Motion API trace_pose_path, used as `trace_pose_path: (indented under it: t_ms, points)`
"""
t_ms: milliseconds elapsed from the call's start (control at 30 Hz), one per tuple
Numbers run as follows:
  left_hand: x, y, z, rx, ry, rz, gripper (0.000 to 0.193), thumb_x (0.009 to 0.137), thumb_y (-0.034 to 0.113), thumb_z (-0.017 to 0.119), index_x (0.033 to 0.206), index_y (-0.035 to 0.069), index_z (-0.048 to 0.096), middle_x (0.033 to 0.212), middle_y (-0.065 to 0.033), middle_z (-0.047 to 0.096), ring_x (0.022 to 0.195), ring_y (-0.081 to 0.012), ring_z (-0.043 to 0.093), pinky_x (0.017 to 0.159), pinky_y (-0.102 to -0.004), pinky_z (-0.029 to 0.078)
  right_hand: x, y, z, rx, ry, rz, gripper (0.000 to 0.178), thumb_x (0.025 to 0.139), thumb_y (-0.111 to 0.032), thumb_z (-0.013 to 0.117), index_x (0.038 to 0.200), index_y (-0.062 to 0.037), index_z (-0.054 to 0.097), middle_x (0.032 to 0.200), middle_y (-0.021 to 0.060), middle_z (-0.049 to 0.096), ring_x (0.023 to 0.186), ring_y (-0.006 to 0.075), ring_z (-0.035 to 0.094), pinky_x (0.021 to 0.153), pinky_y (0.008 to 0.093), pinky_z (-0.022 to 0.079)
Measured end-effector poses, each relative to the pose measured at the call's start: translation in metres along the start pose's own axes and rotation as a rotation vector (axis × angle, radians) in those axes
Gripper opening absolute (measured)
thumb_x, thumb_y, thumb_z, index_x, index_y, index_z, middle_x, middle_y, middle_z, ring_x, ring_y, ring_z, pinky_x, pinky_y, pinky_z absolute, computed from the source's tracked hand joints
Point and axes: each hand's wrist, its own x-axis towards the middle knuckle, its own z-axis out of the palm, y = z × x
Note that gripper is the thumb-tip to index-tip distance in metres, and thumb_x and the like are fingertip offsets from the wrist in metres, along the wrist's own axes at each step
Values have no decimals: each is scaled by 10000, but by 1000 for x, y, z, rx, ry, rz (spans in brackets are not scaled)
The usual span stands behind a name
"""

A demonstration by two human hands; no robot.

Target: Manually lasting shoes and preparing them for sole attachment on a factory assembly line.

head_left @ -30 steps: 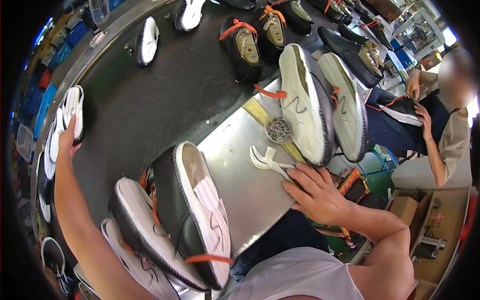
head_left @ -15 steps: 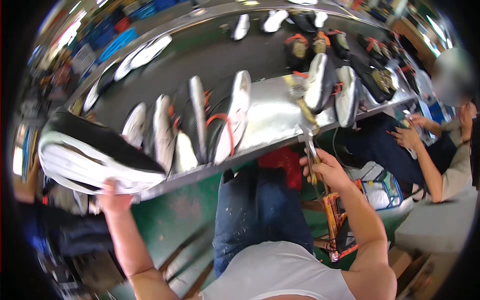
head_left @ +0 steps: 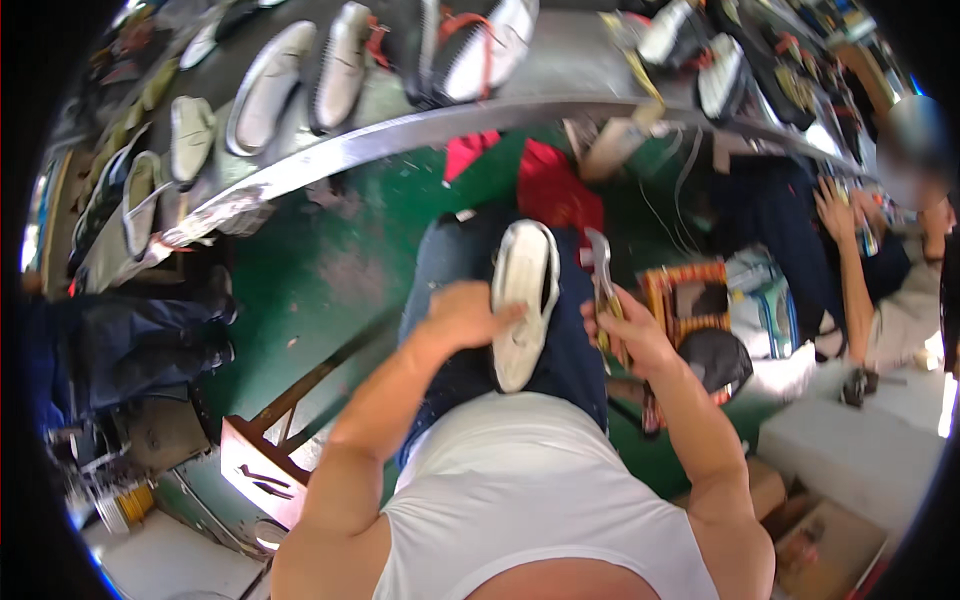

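Observation:
A shoe with a pale sole facing up and a dark side edge lies lengthwise across my thighs. My left hand grips it from its left side, thumb on the sole. To the right of the shoe, my right hand is closed round the yellowish handles of metal pliers with a curved head, pointing away from me. The pliers are apart from the shoe.
A metal-edged bench ahead bears several shoes, some with orange straps. Red cloth lies on the green floor beneath. An orange-framed rack stands right, near another person's hand. A wooden-legged stool stands left.
My left hand has brought the shoe from above the bench's left end down onto my lap, sole up. The pliers stay in my right hand, slightly lower. My view has tilted down.

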Motion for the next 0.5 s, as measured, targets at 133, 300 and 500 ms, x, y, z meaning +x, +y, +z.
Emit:
trace_pose_path:
  t_ms: [133,300,500]
  points:
    - [76,-12,22,-476,411,50,912,775,538,749,1325,-136,476,1291,-284,562,1140,-343,614,980,-397,482,-3,14,-3,-274,83,162,353,954,-136,581,1269,13,529,983,62,656,816,121,613,720,271,506]
    - [107,-5,12,-1121,28,285,921,818,185,769,1546,58,219,1368,-228,523,1163,-291,583,985,-385,477,-2,10,9,-748,60,121,320,974,-167,565,1210,49,552,944,81,680,816,118,631,739,271,500]
    - [64,-2,-5,-1169,-77,493,808,873,126,709,1548,143,264,1327,-139,549,1151,-213,563,999,-350,445,4,0,18,-648,-4,57,289,959,-170,572,1176,20,571,854,78,649,756,127,610,696,295,498]
